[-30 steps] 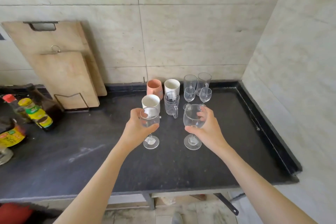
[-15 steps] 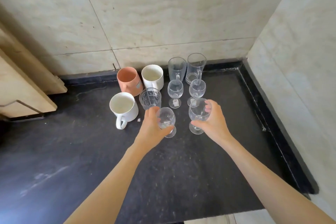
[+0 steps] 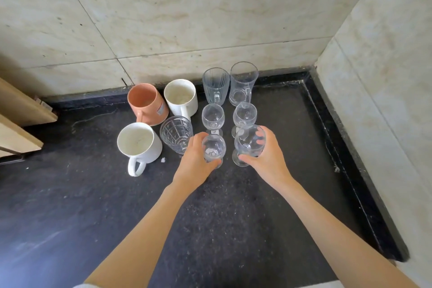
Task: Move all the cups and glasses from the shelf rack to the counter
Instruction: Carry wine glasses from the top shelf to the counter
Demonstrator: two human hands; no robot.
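Note:
My left hand (image 3: 195,162) grips a small stemmed glass (image 3: 214,148) by its bowl. My right hand (image 3: 268,159) grips a larger stemmed glass (image 3: 249,141), whose foot looks to be on the black counter (image 3: 210,229). Behind them stand two more stemmed glasses (image 3: 212,117) (image 3: 244,114), two tall glass mugs (image 3: 215,85) (image 3: 243,83), a patterned tumbler (image 3: 176,132), two white mugs (image 3: 138,145) (image 3: 181,97) and an orange mug (image 3: 147,104). The shelf rack is out of view.
Tiled walls close the counter at the back and right, with a raised black rim (image 3: 346,147) along them. Wooden cutting boards (image 3: 18,119) lean at the far left. A small white chip (image 3: 163,159) lies beside the front white mug.
Both hands carried their stemmed glasses forward and set them down just in front of the row of stemmed glasses. The camera has moved closer and tilted down.

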